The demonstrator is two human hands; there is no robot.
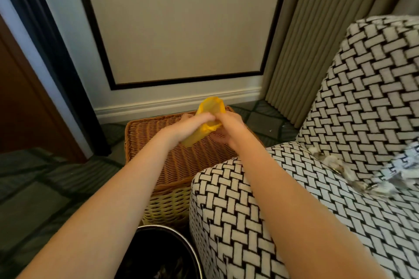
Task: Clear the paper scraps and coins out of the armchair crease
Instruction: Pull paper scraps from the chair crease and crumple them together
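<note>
A black-and-white woven-pattern armchair point(353, 102) fills the right side. In its crease at the far right lie crumpled paper scraps point(385, 172) and a few coins point(340, 169), blurred. Both my hands are out in front, above a wicker basket. My left hand point(190, 125) and my right hand point(229, 127) are both closed on a yellow rubber glove point(209, 115), whose open cuff points up and away from me. The hands touch each other around the glove.
A brown wicker basket point(158, 142) with a closed lid stands left of the armchair. A round black bin point(163, 253) sits at the bottom centre. Dark patterned carpet point(45, 188) covers the floor; a wall panel and a beige curtain point(317, 41) stand behind.
</note>
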